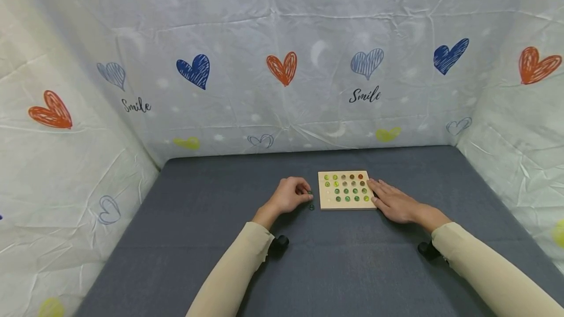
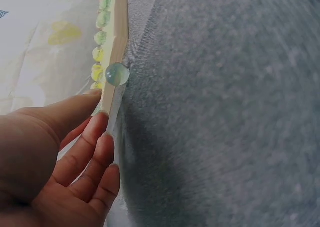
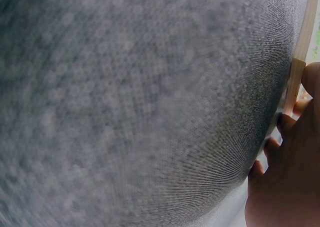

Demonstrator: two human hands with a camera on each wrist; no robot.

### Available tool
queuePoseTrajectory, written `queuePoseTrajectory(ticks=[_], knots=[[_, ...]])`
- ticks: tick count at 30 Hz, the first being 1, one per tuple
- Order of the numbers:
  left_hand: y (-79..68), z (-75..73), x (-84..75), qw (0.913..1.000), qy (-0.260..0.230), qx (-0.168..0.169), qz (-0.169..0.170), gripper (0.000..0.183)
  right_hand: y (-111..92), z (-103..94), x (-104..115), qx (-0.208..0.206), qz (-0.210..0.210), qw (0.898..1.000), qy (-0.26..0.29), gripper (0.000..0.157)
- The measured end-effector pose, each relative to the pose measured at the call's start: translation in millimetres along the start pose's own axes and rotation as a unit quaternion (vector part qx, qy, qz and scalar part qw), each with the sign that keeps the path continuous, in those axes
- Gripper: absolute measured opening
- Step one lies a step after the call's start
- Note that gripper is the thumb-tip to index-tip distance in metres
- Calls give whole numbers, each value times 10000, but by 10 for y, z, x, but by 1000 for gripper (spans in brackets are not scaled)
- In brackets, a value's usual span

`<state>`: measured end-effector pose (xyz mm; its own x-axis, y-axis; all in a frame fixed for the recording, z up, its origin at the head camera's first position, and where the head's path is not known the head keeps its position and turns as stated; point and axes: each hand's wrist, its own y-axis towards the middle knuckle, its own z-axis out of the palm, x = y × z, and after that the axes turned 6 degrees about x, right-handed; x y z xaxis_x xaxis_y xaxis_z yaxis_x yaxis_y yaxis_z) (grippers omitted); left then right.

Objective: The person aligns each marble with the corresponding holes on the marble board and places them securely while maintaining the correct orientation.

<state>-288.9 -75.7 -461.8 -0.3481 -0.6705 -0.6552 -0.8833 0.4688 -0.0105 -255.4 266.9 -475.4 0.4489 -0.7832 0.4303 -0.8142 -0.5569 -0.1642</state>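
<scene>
In the head view my left hand (image 1: 292, 194) has thumb and forefinger curled together around a small green marble (image 1: 310, 192), just left of a pale wooden board (image 1: 348, 205). The left wrist view does not show that marble clearly behind the thumb. A second greenish glass marble (image 2: 117, 74) lies on the cloth below those fingertips, beside the board. Rows of yellow, brownish, red and green marbles (image 1: 346, 191) sit on the board; two spots at its lower left hold none. My right hand (image 1: 396, 203) touches the board's right edge with its fingers extended.
Dark grey cloth (image 1: 198, 209) covers the table. A white curtain (image 1: 282, 23) printed with hearts hangs behind it and at both sides. Black wrist devices (image 1: 280, 242) are worn under both forearms.
</scene>
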Motion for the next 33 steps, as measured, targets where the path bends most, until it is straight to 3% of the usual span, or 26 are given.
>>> queuePoseTrajectory(ticks=[15, 33], knots=[[5, -1, -37, 9997, -44, -105, 224, 10, 2, 7, -26, 38, -40, 10000, -13, 64], [193, 137, -165, 9992, -206, 42, 347, 9, 9, 0, 0, -1, -20, 10000, 44, 61]])
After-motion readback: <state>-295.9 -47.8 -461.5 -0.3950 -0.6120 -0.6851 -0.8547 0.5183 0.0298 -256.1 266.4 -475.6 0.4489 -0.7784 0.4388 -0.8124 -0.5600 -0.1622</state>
